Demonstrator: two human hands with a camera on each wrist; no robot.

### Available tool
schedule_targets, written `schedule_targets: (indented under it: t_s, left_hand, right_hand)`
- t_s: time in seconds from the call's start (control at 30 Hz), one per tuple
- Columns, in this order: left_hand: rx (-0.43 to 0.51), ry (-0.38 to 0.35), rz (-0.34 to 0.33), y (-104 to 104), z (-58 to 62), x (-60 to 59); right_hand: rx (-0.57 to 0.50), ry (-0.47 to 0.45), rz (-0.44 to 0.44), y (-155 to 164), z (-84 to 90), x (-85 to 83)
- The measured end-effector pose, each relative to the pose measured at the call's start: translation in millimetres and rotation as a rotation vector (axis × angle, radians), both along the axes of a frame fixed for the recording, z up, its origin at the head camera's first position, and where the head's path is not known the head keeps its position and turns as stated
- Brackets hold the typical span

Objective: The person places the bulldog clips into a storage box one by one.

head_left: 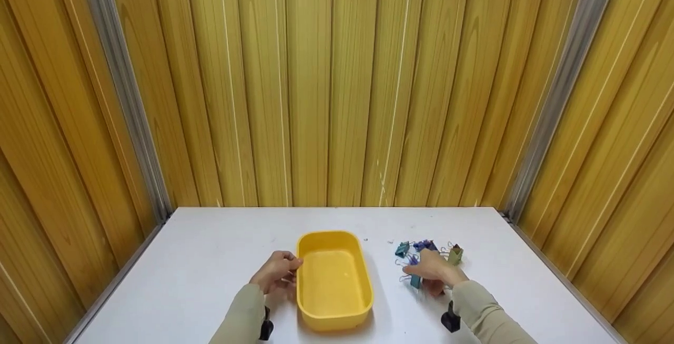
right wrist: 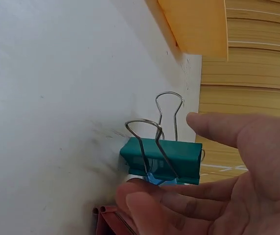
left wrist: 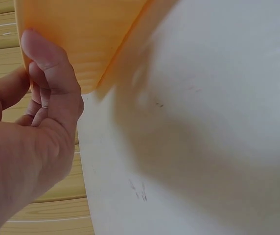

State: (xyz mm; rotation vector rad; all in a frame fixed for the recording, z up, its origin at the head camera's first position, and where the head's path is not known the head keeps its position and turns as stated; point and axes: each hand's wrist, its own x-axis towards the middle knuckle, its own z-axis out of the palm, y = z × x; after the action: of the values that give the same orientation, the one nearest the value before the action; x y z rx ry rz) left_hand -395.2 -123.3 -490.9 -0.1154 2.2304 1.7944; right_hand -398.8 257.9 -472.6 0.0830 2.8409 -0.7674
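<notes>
A yellow tray (head_left: 334, 281) stands on the white table (head_left: 210, 259), empty. My left hand (head_left: 276, 273) is at the tray's left rim. In the left wrist view its thumb (left wrist: 52, 73) lies against the tray's wall (left wrist: 81, 29) and the fingers are curled, seemingly pinching the edge. My right hand (head_left: 434, 270) reaches over a small heap of binder clips (head_left: 425, 246) right of the tray. In the right wrist view its fingertips (right wrist: 145, 196) touch the lower edge of a teal binder clip (right wrist: 162, 159). The thumb (right wrist: 213, 127) hovers just apart from that clip.
Around the right hand lie more clips: a teal one (head_left: 402, 249), an olive one (head_left: 456, 254), a red one (right wrist: 108, 223) and a blue one under the fingers. Wood-panelled walls (head_left: 337, 96) close the table on three sides.
</notes>
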Motion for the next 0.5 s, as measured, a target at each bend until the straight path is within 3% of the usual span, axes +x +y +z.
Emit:
schedule_targets:
  t_s: [0.33, 0.5]
  left_hand:
    - [0.004, -0.004, 0.005, 0.0, -1.8, -0.4]
    - [0.019, 0.007, 0.003, -0.7, -2.7, 0.2]
  right_hand:
    - [-0.048, 0.024, 0.014, 1.2, -6.5, -2.6]
    - [-0.022, 0.082, 0.022, 2.3, -6.6, -3.7]
